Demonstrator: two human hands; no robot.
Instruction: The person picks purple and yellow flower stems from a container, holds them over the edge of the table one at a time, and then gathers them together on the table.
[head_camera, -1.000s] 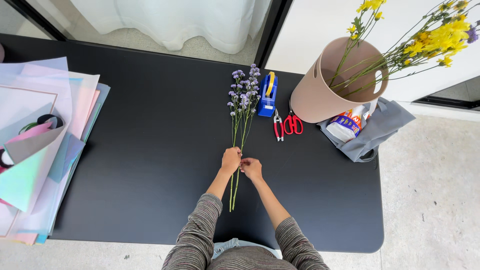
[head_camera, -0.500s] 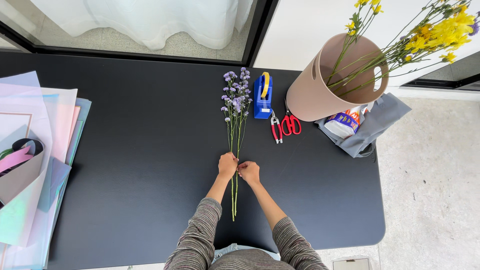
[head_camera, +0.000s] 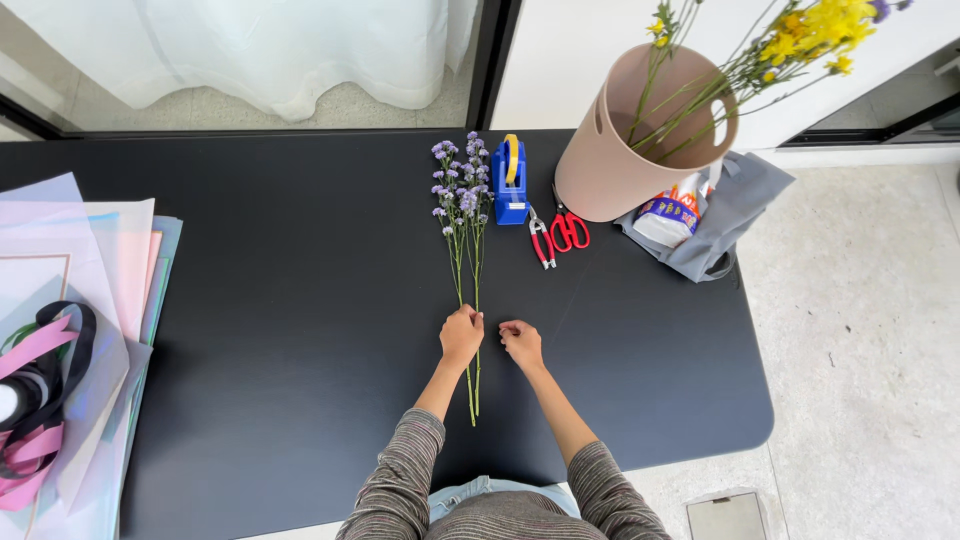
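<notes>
A small bunch of purple flowers (head_camera: 463, 190) with long green stems lies lengthwise on the black table (head_camera: 300, 300), blooms pointing away from me. My left hand (head_camera: 461, 337) rests on the stems about midway, fingers curled over them. Just to the right, my right hand (head_camera: 520, 342) sits on the table beside the stems with its fingers loosely curled and nothing visible in it.
A blue tape dispenser (head_camera: 510, 180), red pruners (head_camera: 541, 240) and red scissors (head_camera: 570, 230) lie beyond the flowers. A beige bucket (head_camera: 620, 160) of yellow flowers stands at the back right beside a grey bag (head_camera: 725, 215). Pastel paper sheets (head_camera: 90, 290) and pink-and-black ribbons (head_camera: 40, 400) cover the left end.
My right hand has drawn slightly away from the stems to the right. The view has shifted a little; the flowers lie where they were.
</notes>
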